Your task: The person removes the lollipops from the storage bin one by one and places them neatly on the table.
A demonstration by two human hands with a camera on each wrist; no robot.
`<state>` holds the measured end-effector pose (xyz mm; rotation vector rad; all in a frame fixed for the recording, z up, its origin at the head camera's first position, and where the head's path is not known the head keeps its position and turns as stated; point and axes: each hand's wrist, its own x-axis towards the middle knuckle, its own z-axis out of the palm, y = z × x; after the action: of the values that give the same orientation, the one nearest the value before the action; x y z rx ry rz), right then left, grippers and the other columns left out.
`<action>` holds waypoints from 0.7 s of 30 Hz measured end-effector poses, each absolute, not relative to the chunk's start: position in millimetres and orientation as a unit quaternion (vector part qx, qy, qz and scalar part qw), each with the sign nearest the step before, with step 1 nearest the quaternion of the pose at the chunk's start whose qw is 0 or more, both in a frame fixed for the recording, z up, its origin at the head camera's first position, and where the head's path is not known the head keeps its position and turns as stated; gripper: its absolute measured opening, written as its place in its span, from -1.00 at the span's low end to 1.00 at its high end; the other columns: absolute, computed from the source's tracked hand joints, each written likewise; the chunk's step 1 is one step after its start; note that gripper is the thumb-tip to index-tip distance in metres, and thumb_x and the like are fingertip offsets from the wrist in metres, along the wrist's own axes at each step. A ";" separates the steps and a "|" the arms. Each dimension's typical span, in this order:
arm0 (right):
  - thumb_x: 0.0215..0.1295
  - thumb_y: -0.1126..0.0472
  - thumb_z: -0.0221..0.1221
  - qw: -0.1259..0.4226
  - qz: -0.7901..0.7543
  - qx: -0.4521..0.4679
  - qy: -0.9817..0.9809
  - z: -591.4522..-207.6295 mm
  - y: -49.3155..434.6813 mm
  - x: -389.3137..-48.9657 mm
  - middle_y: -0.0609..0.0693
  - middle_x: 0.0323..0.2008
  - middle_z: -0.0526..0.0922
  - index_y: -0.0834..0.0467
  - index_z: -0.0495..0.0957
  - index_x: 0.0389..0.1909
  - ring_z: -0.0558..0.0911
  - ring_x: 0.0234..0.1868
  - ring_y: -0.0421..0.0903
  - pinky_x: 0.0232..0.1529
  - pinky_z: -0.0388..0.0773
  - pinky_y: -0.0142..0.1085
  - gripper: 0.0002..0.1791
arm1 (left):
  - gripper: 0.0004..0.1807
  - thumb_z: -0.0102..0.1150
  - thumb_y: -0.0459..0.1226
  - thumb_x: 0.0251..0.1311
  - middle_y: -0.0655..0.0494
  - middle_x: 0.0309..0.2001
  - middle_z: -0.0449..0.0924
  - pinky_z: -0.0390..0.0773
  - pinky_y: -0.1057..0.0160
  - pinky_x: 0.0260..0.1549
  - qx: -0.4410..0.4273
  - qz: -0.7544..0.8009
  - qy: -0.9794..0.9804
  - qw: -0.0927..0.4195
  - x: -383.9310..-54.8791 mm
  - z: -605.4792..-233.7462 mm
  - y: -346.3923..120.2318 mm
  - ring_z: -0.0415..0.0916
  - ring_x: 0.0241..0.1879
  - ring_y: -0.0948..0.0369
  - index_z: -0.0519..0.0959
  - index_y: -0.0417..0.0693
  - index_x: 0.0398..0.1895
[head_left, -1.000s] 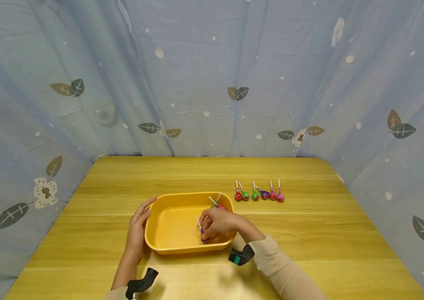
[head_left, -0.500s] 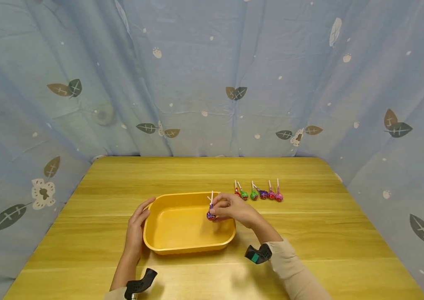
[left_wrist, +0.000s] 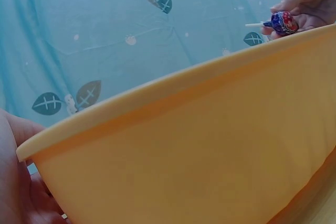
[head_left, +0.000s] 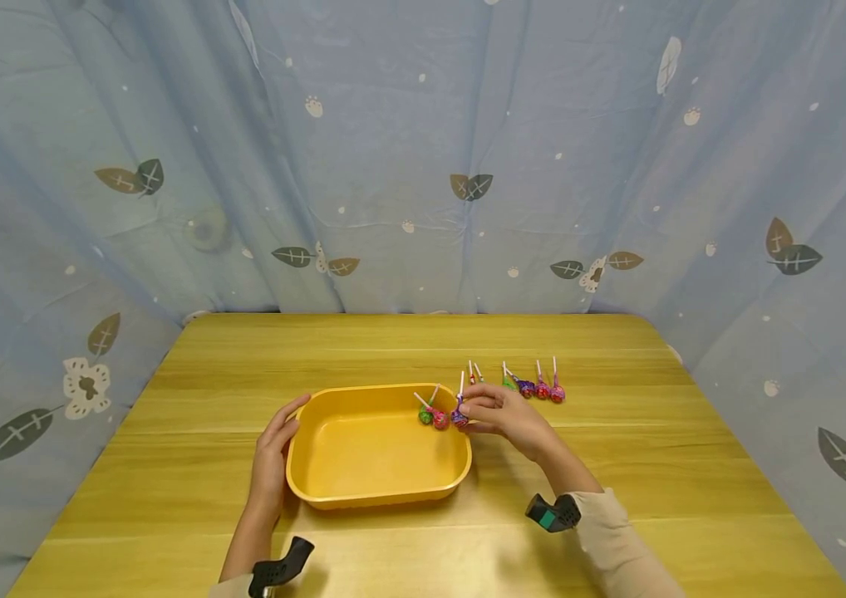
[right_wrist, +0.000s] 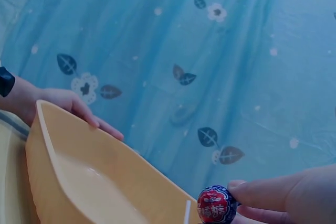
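Observation:
My right hand pinches a purple-wrapped lollipop between thumb and fingertips, its white stick pointing up, at the right rim of a yellow plastic bin. In the right wrist view the ball of that lollipop shows a red and dark blue wrapper. My left hand rests along the bin's left end, its fingers fairly straight against the outside of the wall. Inside the bin's far right corner lie a green lollipop and a pink one, sticks leaning on each other.
Behind my right hand, a row of lollipops lies on the wooden table, including a purple one and a pink one; the hand partly covers the row's left end. A patterned blue curtain hangs behind the table.
My right hand has lifted the purple lollipop from the bin's near right part and carried it up and rightward to the right rim. The left hand stays at the bin's left end.

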<state>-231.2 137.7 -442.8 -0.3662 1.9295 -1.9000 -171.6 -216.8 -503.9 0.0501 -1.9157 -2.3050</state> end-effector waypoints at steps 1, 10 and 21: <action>0.32 0.24 0.22 0.200 -0.682 -0.129 0.691 -443.2 139.8 -231.0 0.14 -0.12 0.60 0.44 0.38 0.14 0.64 -0.07 0.03 0.01 0.54 -0.03 -0.52 | -0.54 -0.24 -0.15 0.52 -0.03 0.29 0.34 0.49 0.27 0.04 0.017 -0.766 -0.638 0.072 -171.7 -503.6 -216.8 0.40 0.16 0.09 0.32 -0.08 0.38; 0.36 0.26 0.17 0.171 -0.697 -0.101 0.689 -449.6 165.3 -232.3 0.34 0.06 0.47 0.53 0.28 0.22 0.64 -0.07 0.00 0.05 0.52 -0.09 -0.45 | -0.53 -0.24 -0.13 0.52 -0.05 0.29 0.33 0.49 0.26 0.04 0.017 -0.765 -0.640 0.067 -171.3 -503.6 -218.1 0.39 0.17 0.07 0.31 -0.07 0.39; 0.38 0.26 0.15 0.128 -0.715 -0.030 0.687 -465.7 205.6 -232.6 0.11 -0.05 0.54 0.46 0.34 0.19 0.62 -0.10 -0.12 0.12 0.45 -0.02 -0.52 | -0.52 -0.25 -0.13 0.53 -0.07 0.29 0.32 0.49 0.26 0.04 0.009 -0.766 -0.639 0.068 -172.3 -504.6 -218.6 0.39 0.17 0.06 0.31 -0.09 0.40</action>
<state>-232.6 205.6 -465.7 -0.0871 1.9979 -2.0781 -172.3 -218.6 -504.6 0.0284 -1.9247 -2.3083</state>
